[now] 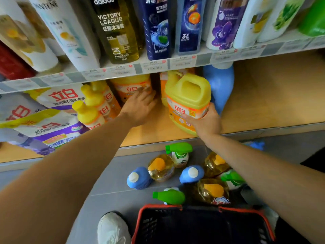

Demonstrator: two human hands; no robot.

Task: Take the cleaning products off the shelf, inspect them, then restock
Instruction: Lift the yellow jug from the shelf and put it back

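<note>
Gripping the yellow jug (188, 97) low on its label, right hand (206, 121) holds it tilted at the wooden shelf (263, 103) front, frame centre. Left hand (139, 108), fingers straight and holding nothing, reaches towards the orange jug (131, 85). Judged: shelf transfer, direction unclear; next move needs two-handed support. Jug reads "立白". Upper frame: adidas bottle (116, 29) "VICTORY LEAGUE"; "PANTENE" upper left.

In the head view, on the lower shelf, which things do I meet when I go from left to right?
Laundry refill pouches → small yellow-capped bottles → left hand, fingers straight → large yellow jug, gripped low by the right hand → blue bottle.
</note>
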